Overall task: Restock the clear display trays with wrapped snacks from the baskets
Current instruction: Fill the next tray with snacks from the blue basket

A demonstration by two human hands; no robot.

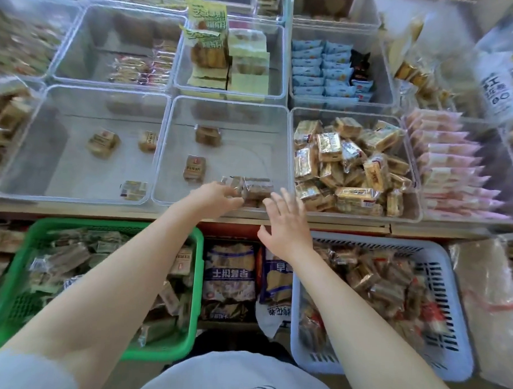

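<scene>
Head view, restocking in progress. We see the left hand reaching over the near wall of the middle clear plastic display tray, its fingers curled round the left end of a cluster of brown snack bars in clear wrappers. The grip at the end of the cluster, we judge, lets the bars be set down as a row against the tray's near wall, not dropped loose. The right hand hovers just short of the same cluster with fingers straight and spread, holding nothing; whether its fingertips touch the wrappers we cannot tell. Its open pose probably serves to steady or square the right end of the row.

Beyond the left fingers, two single brown wrapped bars lie well apart on the tray floor, so most of the tray is still to be filled. To the right of the right fingers, a neighbouring clear tray is heaped with golden wrapped biscuits; to the left of the left fingers, another clear tray holds only a few scattered packets.

Nearer us than both hands, below the edge of the bench, stand a green plastic basket under the left forearm and a pale blue plastic basket under the right, both full of wrapped snacks. Each sits within the reach of one arm, which we judge is why they are placed so.
</scene>
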